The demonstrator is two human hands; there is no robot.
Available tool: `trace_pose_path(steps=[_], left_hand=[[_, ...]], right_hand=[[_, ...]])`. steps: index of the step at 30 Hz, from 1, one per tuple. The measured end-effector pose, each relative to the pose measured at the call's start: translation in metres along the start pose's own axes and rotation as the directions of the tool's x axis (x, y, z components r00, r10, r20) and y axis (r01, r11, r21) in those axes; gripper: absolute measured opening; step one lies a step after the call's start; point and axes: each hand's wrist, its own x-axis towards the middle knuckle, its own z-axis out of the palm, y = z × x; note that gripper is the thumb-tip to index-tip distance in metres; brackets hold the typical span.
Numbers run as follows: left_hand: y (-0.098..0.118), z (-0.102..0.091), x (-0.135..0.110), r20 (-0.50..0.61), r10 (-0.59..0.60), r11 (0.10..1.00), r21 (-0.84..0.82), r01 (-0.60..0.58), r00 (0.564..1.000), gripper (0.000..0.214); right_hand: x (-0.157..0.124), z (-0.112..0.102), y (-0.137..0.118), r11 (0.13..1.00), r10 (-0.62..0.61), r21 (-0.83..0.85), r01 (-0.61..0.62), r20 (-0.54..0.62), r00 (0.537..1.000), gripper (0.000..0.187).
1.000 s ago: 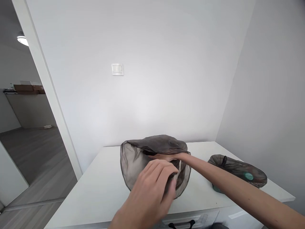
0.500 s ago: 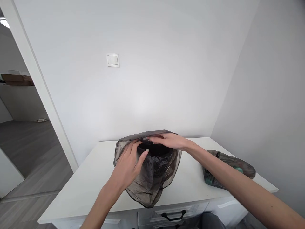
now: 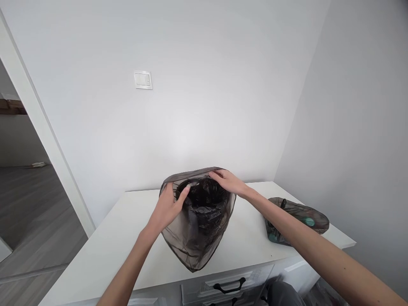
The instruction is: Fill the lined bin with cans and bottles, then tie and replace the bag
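Note:
A thin dark see-through bag (image 3: 194, 238) covers a black bin (image 3: 204, 202) standing on the white table (image 3: 105, 250). My left hand (image 3: 168, 206) grips the bag's edge at the bin's left rim, fingers curled over it. Across the opening, at the far right rim, my right hand (image 3: 228, 182) holds the bag's edge with its fingers bent over. The bag's lower corner hangs to the table's front edge.
A second dark bag (image 3: 295, 221), tied and holding something teal, lies at the table's right end. Drawers with a black handle (image 3: 229, 285) sit below the tabletop. A light switch (image 3: 143, 79) is on the back wall; a doorway opens at left.
My left hand has moved from the bag's front up to the bin's left rim. The bag's mouth has been spread wide over the rim, and my view has shifted right and down.

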Motion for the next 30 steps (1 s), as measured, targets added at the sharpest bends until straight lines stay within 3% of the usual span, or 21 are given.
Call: trace_pose_path(steps=[4, 6, 8, 10, 12, 15, 17, 22, 26, 30], left_hand=[[-0.021, 0.003, 0.021, 0.042, -0.148, 0.971, -0.185, 0.153, 0.988, 0.069], [-0.033, 0.008, 0.026, 0.116, -0.186, 0.934, -0.288, 0.212, 0.976, 0.069], [-0.045, 0.017, 0.024, 0.21, -0.196, 0.895, -0.361, 0.262, 0.958, 0.071], [-0.056, 0.026, 0.016, 0.274, -0.197, 0.868, -0.397, 0.298, 0.941, 0.076], [-0.068, 0.035, 0.001, 0.259, -0.217, 0.868, -0.39, 0.308, 0.941, 0.079], [-0.083, 0.043, -0.025, 0.141, -0.267, 0.894, -0.332, 0.3, 0.953, 0.075], [-0.088, 0.047, -0.038, 0.122, -0.3, 0.892, -0.314, 0.324, 0.946, 0.071], [-0.099, 0.059, -0.051, 0.204, -0.322, 0.857, -0.352, 0.376, 0.925, 0.068], [-0.138, 0.065, -0.073, 0.137, -0.319, 0.913, -0.221, 0.342, 0.938, 0.063], [-0.183, 0.059, -0.106, 0.043, -0.325, 0.945, -0.018, 0.326, 0.945, 0.056]], right_hand=[[0.011, 0.004, 0.022, 0.971, 0.193, 0.142, -0.193, 0.014, 0.981, 0.058], [0.01, 0.008, 0.037, 0.896, 0.316, 0.292, -0.335, 0.111, 0.942, 0.065], [0.004, 0.013, 0.054, 0.794, 0.365, 0.43, -0.429, 0.226, 0.903, 0.068], [-0.006, 0.021, 0.069, 0.725, 0.364, 0.525, -0.446, 0.258, 0.895, 0.067], [-0.019, 0.03, 0.08, 0.737, 0.355, 0.547, -0.397, 0.186, 0.916, 0.062], [-0.042, 0.039, 0.093, 0.84, 0.355, 0.435, -0.323, 0.007, 0.935, 0.055], [-0.053, 0.041, 0.101, 0.883, 0.36, 0.348, -0.315, -0.074, 0.93, 0.054], [-0.063, 0.044, 0.115, 0.904, 0.376, 0.247, -0.349, -0.072, 0.924, 0.042], [-0.072, 0.039, 0.113, 0.944, 0.325, 0.117, -0.309, -0.152, 0.933, 0.023], [-0.093, 0.028, 0.094, 0.976, 0.16, -0.075, -0.203, -0.38, 0.911, 0.024]])
